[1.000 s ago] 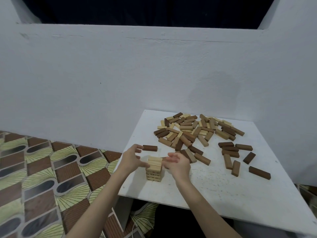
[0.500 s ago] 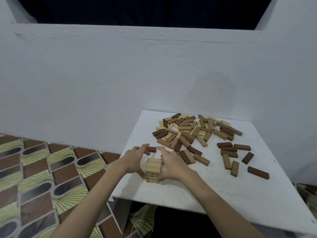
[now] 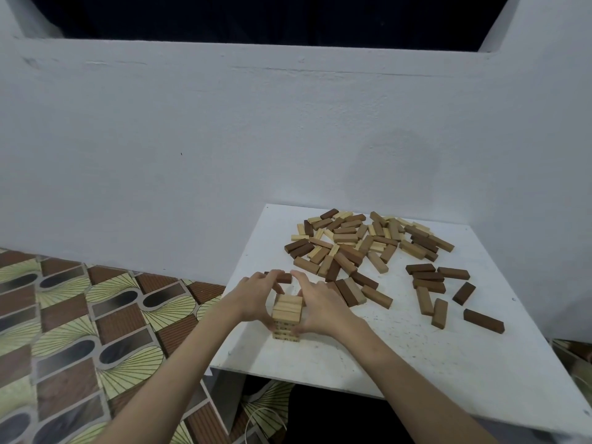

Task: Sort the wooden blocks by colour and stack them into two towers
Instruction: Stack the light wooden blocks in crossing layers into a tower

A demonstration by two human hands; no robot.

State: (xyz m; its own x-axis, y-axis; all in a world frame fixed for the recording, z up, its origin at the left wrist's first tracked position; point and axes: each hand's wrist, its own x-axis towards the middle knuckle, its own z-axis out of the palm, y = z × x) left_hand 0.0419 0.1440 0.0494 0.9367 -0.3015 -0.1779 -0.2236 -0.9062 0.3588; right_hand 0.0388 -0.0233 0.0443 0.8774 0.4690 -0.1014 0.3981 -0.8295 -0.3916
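**Against the wall, both hands close on a pale block tower**

Behind everything runs a white plastered wall (image 3: pixel 224 139), with a dark opening above its ledge. Down to the left, the floor (image 3: pixel 64 331) is laid in brown and pale green patterned tiles. A white table (image 3: pixel 432 363) stands pushed against the wall, its top speckled and scuffed.

On the far half of the table lies a loose heap of wooden blocks (image 3: pixel 358 241), dark brown, mid brown and pale ones mixed together and overlapping. To the right of the heap, a smaller scatter of brown blocks (image 3: pixel 439 290) lies flat and more spread out, with one dark block (image 3: pixel 483 321) apart at the near right.

Near the table's front left corner stands the light-wood tower (image 3: pixel 287 317), several layers high, all pale blocks, upright. The left hand (image 3: pixel 256 296) cups the tower's left side, fingers curved round its far edge. The right hand (image 3: pixel 317 304) grasps the right side, thumb low against the front face and fingers reaching over the back. Both hands touch the tower.

Just beyond the left fingertips a single dark brown block (image 3: pixel 283 277) lies flat on the table, partly hidden by them.
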